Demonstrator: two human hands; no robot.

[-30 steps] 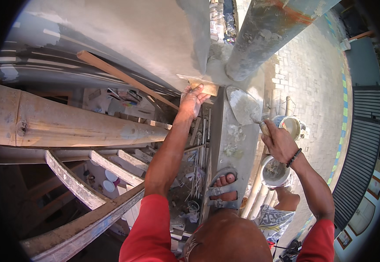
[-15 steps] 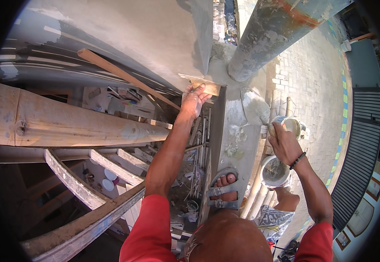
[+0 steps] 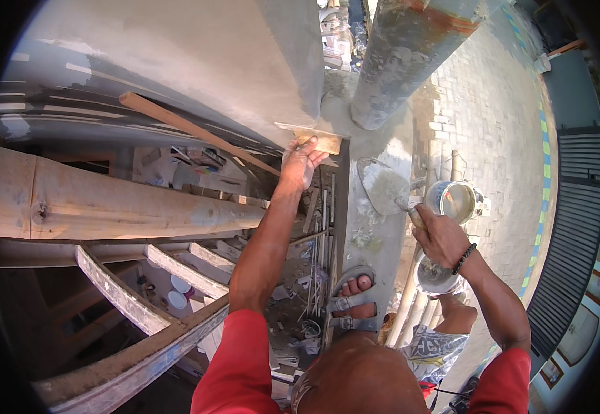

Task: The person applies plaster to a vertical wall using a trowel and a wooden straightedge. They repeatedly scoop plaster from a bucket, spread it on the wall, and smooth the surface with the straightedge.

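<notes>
My left hand [image 3: 301, 164] is closed on a small flat piece of wood [image 3: 327, 143], which lies against the foot of the grey plastered wall [image 3: 286, 62] at its corner. My right hand [image 3: 442, 239] grips the handle of a trowel. The trowel's blade [image 3: 383, 186] has grey mortar on it and hangs over the cement ledge [image 3: 365, 238], to the right of the wood. Beyond my right hand stands a bucket [image 3: 452, 200] of cloudy liquid. A second bucket [image 3: 438, 277], with grey mortar in it, is partly hidden under my right wrist.
A round, cement-smeared column [image 3: 410, 62] rises from the ledge's far end. A thick bamboo pole [image 3: 141, 200] and a slatted frame [image 3: 134, 359] lie left, above a cluttered lower space. A sandalled foot [image 3: 355, 297] stands on the ledge. Another person [image 3: 438, 345] is lower right.
My right hand has shifted the trowel left and slightly down, uncovering more of the liquid bucket. My left hand keeps the wood at the wall's corner. The whole view has shifted slightly.
</notes>
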